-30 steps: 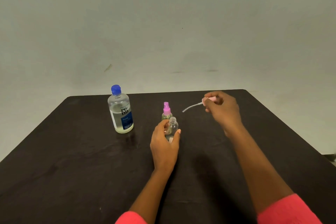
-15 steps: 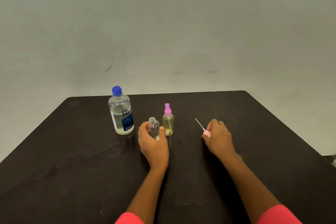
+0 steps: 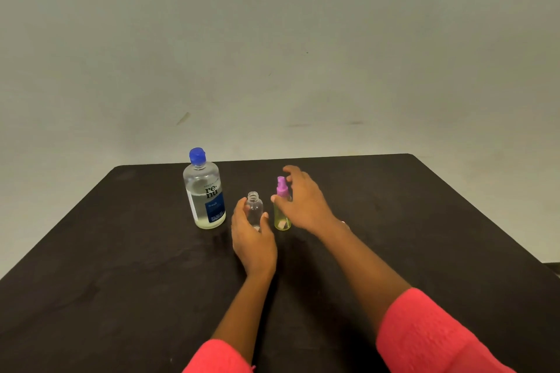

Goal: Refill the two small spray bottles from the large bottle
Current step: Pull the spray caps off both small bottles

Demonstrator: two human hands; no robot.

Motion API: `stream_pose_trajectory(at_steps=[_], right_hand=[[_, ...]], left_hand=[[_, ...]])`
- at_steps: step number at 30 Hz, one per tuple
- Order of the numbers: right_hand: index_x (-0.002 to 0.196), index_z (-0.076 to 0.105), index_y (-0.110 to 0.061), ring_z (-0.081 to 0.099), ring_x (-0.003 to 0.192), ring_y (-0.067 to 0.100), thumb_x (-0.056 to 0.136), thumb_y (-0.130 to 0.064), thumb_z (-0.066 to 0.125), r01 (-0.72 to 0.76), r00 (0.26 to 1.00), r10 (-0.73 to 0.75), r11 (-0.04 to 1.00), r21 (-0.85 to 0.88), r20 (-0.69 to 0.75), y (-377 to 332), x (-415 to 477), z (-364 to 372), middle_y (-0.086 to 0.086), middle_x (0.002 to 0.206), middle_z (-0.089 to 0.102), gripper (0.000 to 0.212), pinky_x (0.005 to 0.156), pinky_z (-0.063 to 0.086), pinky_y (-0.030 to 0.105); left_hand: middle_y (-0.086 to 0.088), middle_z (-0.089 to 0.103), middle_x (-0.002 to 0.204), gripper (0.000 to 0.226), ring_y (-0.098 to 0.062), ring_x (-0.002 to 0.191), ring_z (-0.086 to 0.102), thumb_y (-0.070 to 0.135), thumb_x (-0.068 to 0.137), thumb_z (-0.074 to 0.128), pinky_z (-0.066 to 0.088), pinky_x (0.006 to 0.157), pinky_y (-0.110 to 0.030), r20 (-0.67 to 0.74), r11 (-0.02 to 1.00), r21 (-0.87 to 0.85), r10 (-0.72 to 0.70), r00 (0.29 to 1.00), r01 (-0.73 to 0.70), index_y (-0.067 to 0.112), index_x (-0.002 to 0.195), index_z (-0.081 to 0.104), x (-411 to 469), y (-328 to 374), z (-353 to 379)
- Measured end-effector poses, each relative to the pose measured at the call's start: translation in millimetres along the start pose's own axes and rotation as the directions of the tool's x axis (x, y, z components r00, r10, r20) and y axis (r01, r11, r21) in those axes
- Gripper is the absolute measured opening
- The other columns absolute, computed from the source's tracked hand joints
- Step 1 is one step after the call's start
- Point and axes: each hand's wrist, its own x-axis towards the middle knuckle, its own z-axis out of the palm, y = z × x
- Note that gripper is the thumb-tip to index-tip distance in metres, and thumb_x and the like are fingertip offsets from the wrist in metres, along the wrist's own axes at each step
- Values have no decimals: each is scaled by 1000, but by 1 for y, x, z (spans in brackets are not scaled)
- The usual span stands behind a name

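Observation:
The large clear bottle (image 3: 204,194) with a blue cap and dark blue label stands upright at the back left of the black table (image 3: 121,266). To its right stands a small clear spray bottle (image 3: 255,206) with no spray head, its neck uncovered. My left hand (image 3: 253,239) curls around it, finger and thumb at its sides. A small yellow-green spray bottle (image 3: 281,215) with a purple spray head stands further right. My right hand (image 3: 303,203) is spread open around its top, thumb at the neck, fingers behind the head.
A small pale bit (image 3: 344,223) shows on the table just behind my right wrist, mostly hidden by the forearm. A plain grey wall rises beyond the table's far edge. My sleeves are pink.
My left hand slid the clear bottle left, next to the large bottle. My right hand lowered the pink spray head with its tube to the table, let it go and reached to the yellow-green bottle.

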Motion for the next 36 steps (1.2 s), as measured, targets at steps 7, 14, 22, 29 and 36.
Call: stream_pose_trajectory(at_steps=[7, 14, 22, 29, 36], right_hand=[[113, 52, -15, 57, 91, 16, 88, -27, 64, -86, 996, 86, 996, 6, 3, 4, -2, 4, 4, 107, 61, 30, 80, 48, 28], [109, 55, -15, 58, 92, 15, 85, -31, 67, -94, 995, 93, 995, 37, 25, 13, -12, -12, 2, 105, 61, 32, 78, 47, 26], [95, 63, -12, 60, 82, 12, 82, -27, 70, -33, 998, 25, 991, 126, 60, 8, -26, -25, -1, 90, 65, 21, 68, 43, 19], [97, 67, -17, 66, 89, 12, 80, -28, 72, -159, 982, 88, 862, 481, 167, -2, -45, -25, -4, 93, 70, 21, 80, 57, 30], [99, 64, -26, 64, 91, 11, 80, -47, 67, -117, 991, 83, 912, 393, 104, -2, -41, -32, -5, 96, 65, 29, 84, 56, 34]], left_hand=[[-6, 56, 134, 55, -21, 122, 54, 9, 89, 64, 45, 102, -41, 101, 1000, 21, 3, 995, -5, 18, 138, 42, -1, -1, -1], [-4, 36, 150, 75, -19, 139, 33, -2, 82, 62, 28, 108, -26, 156, 999, -48, 5, 988, 3, 16, 147, 27, -10, 5, -10], [-8, 50, 125, 66, -9, 116, 43, 11, 69, 71, 29, 99, -4, 125, 879, 6, 472, 873, -476, 7, 129, 43, -40, 13, -26], [3, 53, 119, 64, -11, 107, 55, 23, 74, 80, 47, 86, -26, 185, 917, 75, 372, 910, -391, 14, 128, 49, -43, 12, -30], [2, 59, 108, 44, -14, 94, 60, 9, 75, 79, 54, 78, -34, 126, 909, 57, 403, 906, -412, 12, 115, 61, -41, 12, -32]])
